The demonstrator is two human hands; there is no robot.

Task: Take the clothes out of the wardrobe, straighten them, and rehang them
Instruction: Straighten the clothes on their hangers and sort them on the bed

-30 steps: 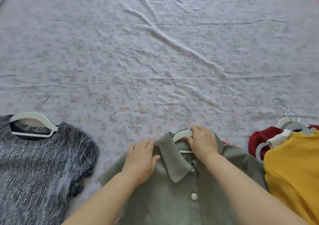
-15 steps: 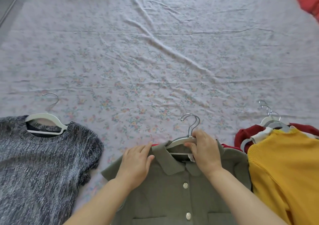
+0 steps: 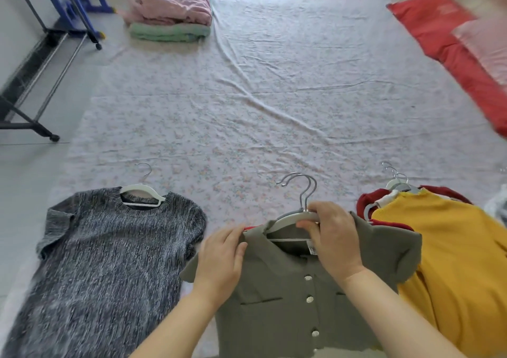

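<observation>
In the head view the right hand point(image 3: 333, 237) pinches the hanger point(image 3: 295, 216) at the olive shirt point(image 3: 296, 289) neck while the left hand point(image 3: 220, 259) presses its collar flat; left of this grip a grey top point(image 3: 109, 261) lies hangered, right a yellow-topped pile point(image 3: 463, 261) seemingly waits, nothing rehung.

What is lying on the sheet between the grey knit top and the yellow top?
In the head view, the olive button shirt on its hanger lies between the grey knit top and the yellow top; both hands rest on it.
</observation>
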